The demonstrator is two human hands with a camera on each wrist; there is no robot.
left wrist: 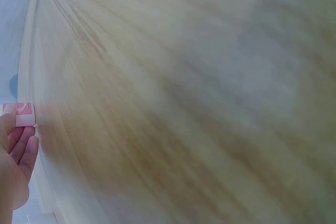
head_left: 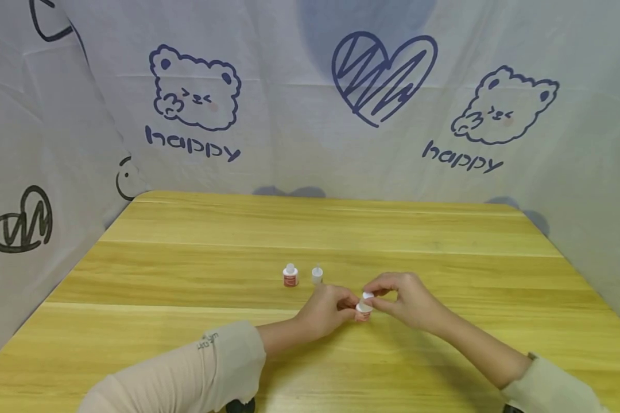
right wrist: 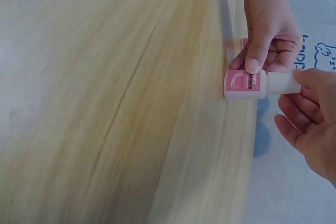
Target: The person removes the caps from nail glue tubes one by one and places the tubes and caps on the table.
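A small white bottle with a pink label [right wrist: 244,88] stands upright on the table in front of me. My left hand [head_left: 324,312] holds its body, thumb pressed on the label. With thumb and fingertips, my right hand [head_left: 415,301] pinches the white cap [right wrist: 282,83] on top of that bottle. In the left wrist view only part of the pink label [left wrist: 23,109] shows beyond the fingers. Behind the left hand stands a second bottle with a reddish label [head_left: 290,278]. Beside it is a small white piece [head_left: 317,275] with a thin tip pointing up, perhaps an upturned cap.
The wooden table [head_left: 212,223] has rounded far corners. White cloth [head_left: 289,132] with bear and heart drawings hangs behind it and along both sides. A dark round object [head_left: 240,406] shows under the left sleeve at the near edge.
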